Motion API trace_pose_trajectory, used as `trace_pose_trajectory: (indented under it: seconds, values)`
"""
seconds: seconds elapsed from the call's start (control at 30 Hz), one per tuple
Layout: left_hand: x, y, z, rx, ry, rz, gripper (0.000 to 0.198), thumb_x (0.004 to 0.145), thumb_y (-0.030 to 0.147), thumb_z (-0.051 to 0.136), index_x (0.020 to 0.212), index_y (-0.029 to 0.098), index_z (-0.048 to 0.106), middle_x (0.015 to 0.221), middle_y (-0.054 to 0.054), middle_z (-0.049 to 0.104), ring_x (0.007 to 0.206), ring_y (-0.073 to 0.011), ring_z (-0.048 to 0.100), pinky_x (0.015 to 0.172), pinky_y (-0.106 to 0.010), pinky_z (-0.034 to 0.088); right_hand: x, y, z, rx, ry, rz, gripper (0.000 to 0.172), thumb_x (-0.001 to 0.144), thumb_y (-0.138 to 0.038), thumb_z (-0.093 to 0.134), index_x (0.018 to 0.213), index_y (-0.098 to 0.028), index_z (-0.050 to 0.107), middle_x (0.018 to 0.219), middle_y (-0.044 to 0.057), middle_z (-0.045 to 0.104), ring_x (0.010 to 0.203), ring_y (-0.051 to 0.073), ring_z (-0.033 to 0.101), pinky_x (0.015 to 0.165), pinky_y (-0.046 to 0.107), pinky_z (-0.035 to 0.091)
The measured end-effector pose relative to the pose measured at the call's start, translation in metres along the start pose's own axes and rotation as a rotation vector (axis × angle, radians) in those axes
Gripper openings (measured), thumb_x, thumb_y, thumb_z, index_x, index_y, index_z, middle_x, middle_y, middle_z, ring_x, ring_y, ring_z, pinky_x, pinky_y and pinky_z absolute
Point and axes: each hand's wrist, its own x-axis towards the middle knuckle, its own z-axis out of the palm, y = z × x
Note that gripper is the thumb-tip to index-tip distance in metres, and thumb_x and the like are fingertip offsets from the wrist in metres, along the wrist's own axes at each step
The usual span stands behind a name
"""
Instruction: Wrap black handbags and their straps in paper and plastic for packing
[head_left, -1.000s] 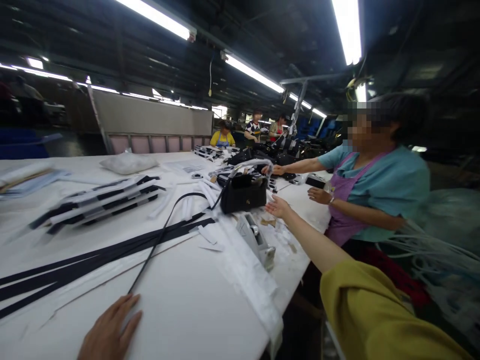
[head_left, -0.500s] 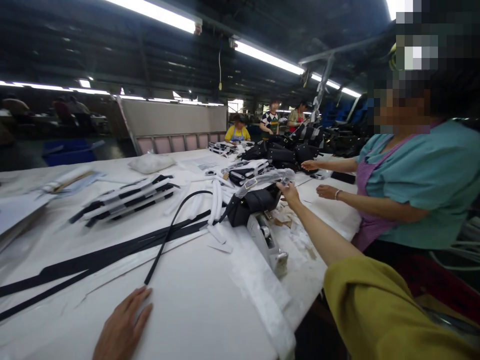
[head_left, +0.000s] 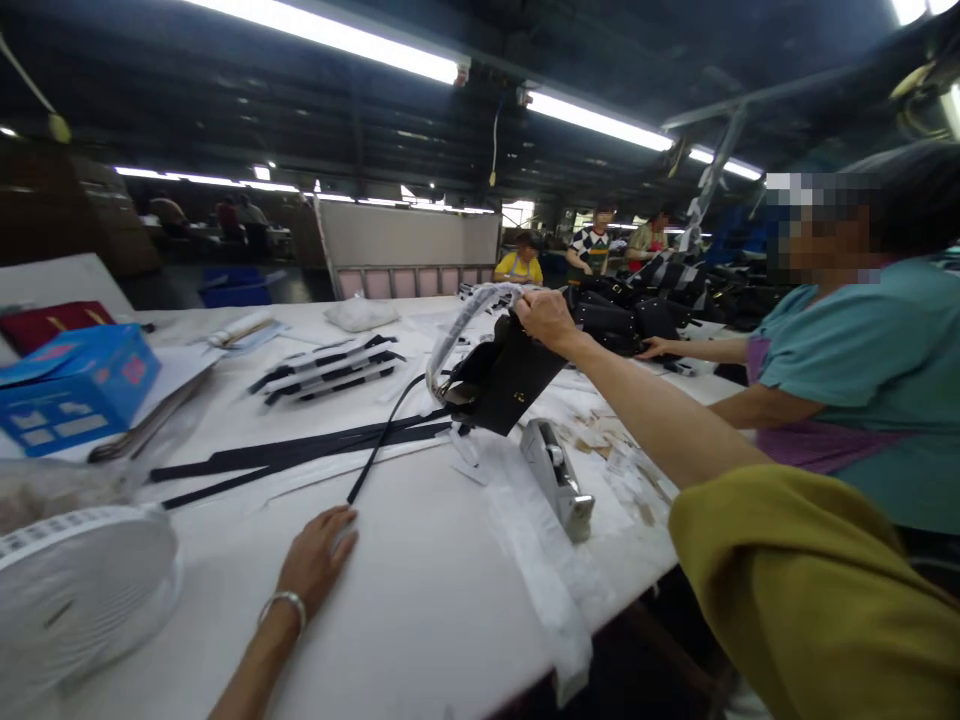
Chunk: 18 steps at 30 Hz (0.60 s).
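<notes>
My right hand [head_left: 546, 318] is closed on the top of a small black handbag [head_left: 502, 380] and holds it tilted above the white table [head_left: 420, 590]. The bag's handle [head_left: 461, 330] is wrapped in clear plastic and arcs to the left. A long black strap [head_left: 379, 445] hangs from the bag and trails across the table toward my left hand [head_left: 319, 560]. That hand lies flat on the table with fingers stretched out, its fingertips near the strap's end. A silver bangle sits on its wrist.
A tape dispenser [head_left: 559, 478] and a white paper strip [head_left: 540, 560] lie near the table's front edge. Flat black strips [head_left: 300, 455], a blue box [head_left: 75, 385] and a white fan [head_left: 82, 590] are to the left. A person in teal [head_left: 847, 370] works at the right.
My right hand reached to the bag, gripped its top and lifted it up and toward me. The strap slid along. My view swung left, bringing the fan and blue box in.
</notes>
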Motion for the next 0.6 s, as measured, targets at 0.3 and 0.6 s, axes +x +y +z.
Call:
trace_pose_trajectory:
  seconds: [0.3,0.6]
  values:
    - [-0.045,0.053,-0.029,-0.745,0.073,-0.082,0.085,0.079,0.060,0.059,0.145,0.014,0.032,0.152,-0.019,0.037,0.138,-0.0321,0.039,0.110,-0.046,0.037,-0.087,-0.080,-0.014,0.538,-0.304,0.401,0.024,0.080,-0.016,0.064,0.057,-0.016,0.056,0.041,0.000,0.053,0.037,0.015,0.054,0.047,0.032,0.053]
    - [-0.139,0.060,-0.067,-0.823,0.107,-0.146,0.077,0.072,0.044,0.076,0.138,0.018,0.046,0.135,-0.014,0.053,0.125,-0.0320,0.050,0.109,-0.049,0.037,-0.274,-0.039,0.031,0.662,-0.423,0.468,0.022,0.079,-0.034,0.067,0.066,-0.016,0.065,0.053,0.005,0.062,0.046,0.016,0.059,0.045,0.028,0.053]
